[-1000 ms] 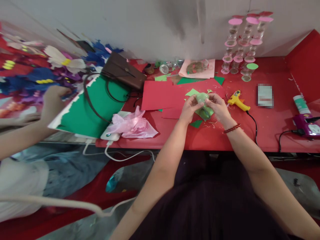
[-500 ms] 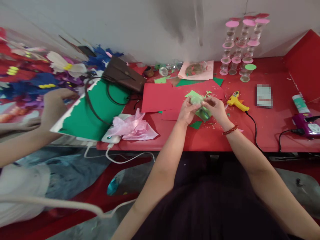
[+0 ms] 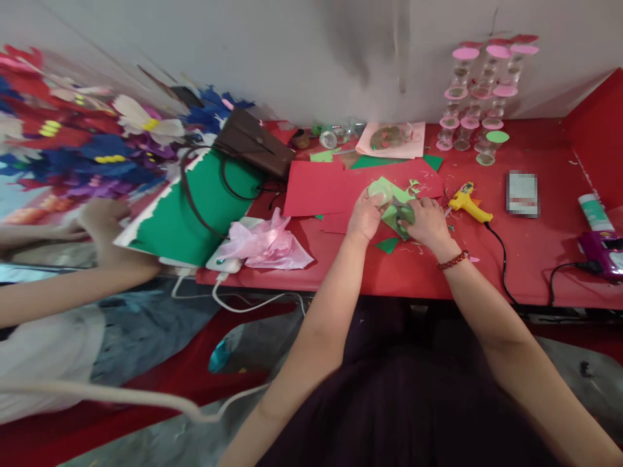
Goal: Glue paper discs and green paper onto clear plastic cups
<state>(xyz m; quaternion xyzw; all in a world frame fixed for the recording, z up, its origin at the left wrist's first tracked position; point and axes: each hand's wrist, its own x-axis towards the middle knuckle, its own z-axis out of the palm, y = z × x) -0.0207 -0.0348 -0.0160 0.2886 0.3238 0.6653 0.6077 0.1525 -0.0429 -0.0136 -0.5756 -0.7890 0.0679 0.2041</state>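
Observation:
My left hand (image 3: 366, 214) is closed around a small clear plastic piece with a pale green round top (image 3: 380, 191). My right hand (image 3: 427, 222), with a red bead bracelet (image 3: 453, 261) at its wrist, reaches down on a dark object among green paper pieces; its fingers are curled, and what they grip is too small to make out. Light green paper (image 3: 396, 191) and a dark green scrap (image 3: 388, 245) lie about the hands. Just right of my right hand is a yellow glue gun (image 3: 470, 202). Red paper sheets (image 3: 314, 188) lie to the left.
Clear hourglass-like towers with pink discs (image 3: 470, 122) stand at the back right. A purple device (image 3: 603, 254) is at the far right. Leftward are a pink plastic bag (image 3: 272, 243), a brown purse (image 3: 256, 144), a green board (image 3: 195, 207) and another person's arm (image 3: 92, 285).
My right hand has left the round piece and moved down and right to the dark object and green paper. My left hand keeps the piece. The camera view has shifted slightly.

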